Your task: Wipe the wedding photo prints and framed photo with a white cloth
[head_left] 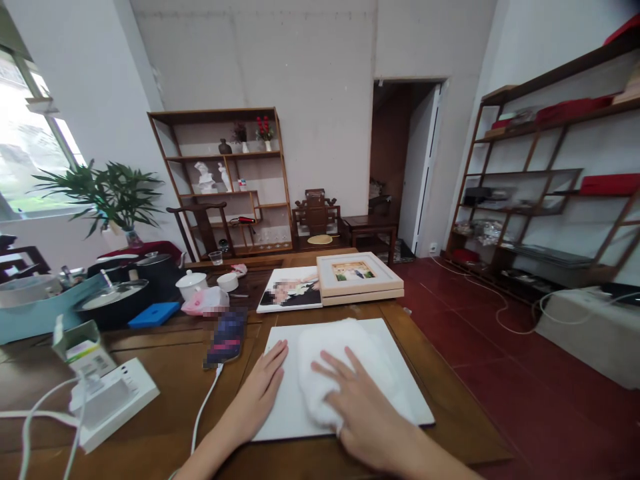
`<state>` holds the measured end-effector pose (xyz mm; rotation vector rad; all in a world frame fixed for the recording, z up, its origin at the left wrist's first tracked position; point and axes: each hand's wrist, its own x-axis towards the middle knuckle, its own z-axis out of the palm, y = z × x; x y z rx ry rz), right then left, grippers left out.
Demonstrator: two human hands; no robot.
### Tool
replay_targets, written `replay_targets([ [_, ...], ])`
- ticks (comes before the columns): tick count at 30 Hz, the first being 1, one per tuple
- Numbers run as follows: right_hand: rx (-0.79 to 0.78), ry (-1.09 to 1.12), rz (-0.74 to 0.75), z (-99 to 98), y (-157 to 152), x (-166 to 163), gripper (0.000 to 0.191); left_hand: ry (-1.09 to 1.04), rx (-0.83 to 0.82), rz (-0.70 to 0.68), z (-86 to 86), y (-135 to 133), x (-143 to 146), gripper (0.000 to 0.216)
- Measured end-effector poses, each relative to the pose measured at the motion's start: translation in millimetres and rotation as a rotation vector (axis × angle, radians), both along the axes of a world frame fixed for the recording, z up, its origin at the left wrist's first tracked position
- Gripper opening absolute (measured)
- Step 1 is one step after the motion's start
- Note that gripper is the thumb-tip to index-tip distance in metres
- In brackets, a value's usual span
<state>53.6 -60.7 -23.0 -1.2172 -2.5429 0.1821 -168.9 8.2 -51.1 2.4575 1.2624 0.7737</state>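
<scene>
A flat white panel (pixel 280 413) lies on the wooden table in front of me. On it rests a soft, fluffy white cloth or wad (pixel 370 350); I cannot tell its exact material. My left hand (pixel 263 387) lies flat along the panel's left edge, fingers stretched out, with nothing in it. With fingers spread, my right hand (pixel 353 393) presses on top of the white wad and partly hides it. Beyond the panel are a pale wooden-framed picture (pixel 360 270) on another frame, and a photo print (pixel 290 291) beside it.
Left of the panel are a phone (pixel 226 339) with a white cable, a power strip (pixel 120 400), a small open box (pixel 83 350) and a blue case (pixel 154 315). Pots (pixel 115 300) and a lidded white cup (pixel 191 283) stand farther back. The table's right edge (pixel 465 407) drops to red floor.
</scene>
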Motion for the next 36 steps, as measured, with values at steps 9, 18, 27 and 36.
replay_targets([
  [9,-0.16,0.048,0.065,22.0,-33.7,21.3,0.04,-0.004,0.048,-0.024,1.9,0.7,-0.7,0.039],
  [18,-0.06,0.042,-0.244,14.9,39.1,9.7,0.034,0.023,0.067,-0.004,1.5,1.3,0.1,0.038],
  [27,-0.11,-0.072,0.053,12.2,-15.3,-32.1,0.03,-0.013,0.036,-0.02,0.1,1.1,0.9,0.039],
  [36,-0.037,0.051,-0.196,7.5,11.7,0.7,0.041,0.035,0.037,0.026,-4.8,-2.4,2.1,0.04],
])
